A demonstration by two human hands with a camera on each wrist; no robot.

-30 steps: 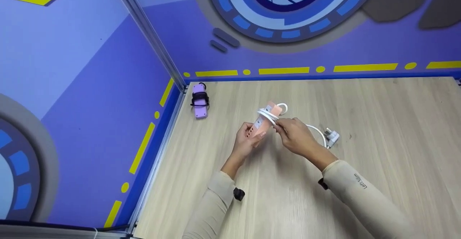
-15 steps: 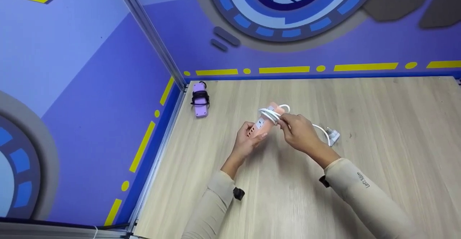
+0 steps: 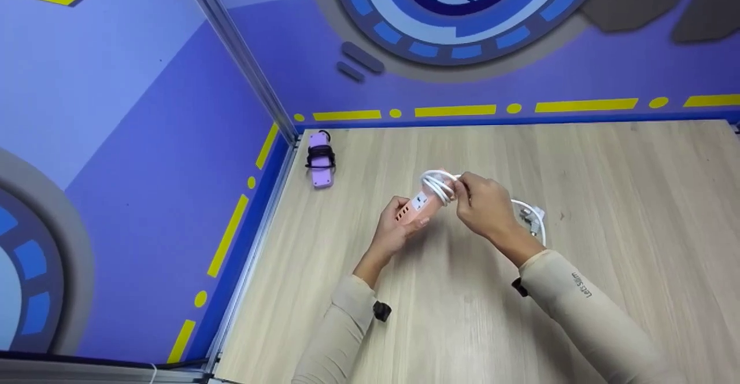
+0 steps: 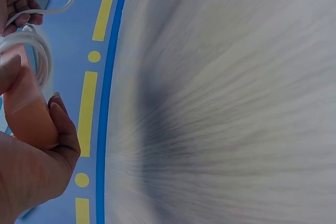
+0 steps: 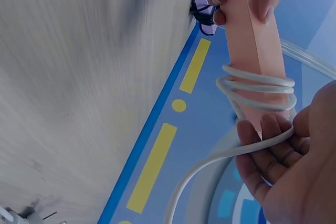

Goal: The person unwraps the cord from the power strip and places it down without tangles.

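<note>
My left hand grips the lower end of a pink power strip, thumb on one side and fingers on the other. Several loops of white cord circle the strip's far half. At that far end my right hand pinches the cord between thumb and fingers, close against the strip. From there the loose length of cord hangs down past the right hand. It leads to a white and grey plug near the table surface, right of the right hand. In the left wrist view the strip's pink underside shows.
A purple power strip with black cord wound round it lies at the table's back left corner. Purple-blue printed panels stand along the left and back edges of the wood-grain table.
My right hand has moved slightly up and right, round the far end of the strip, drawing the cord with it. More cord lies round the strip. The left hand keeps its grip.
</note>
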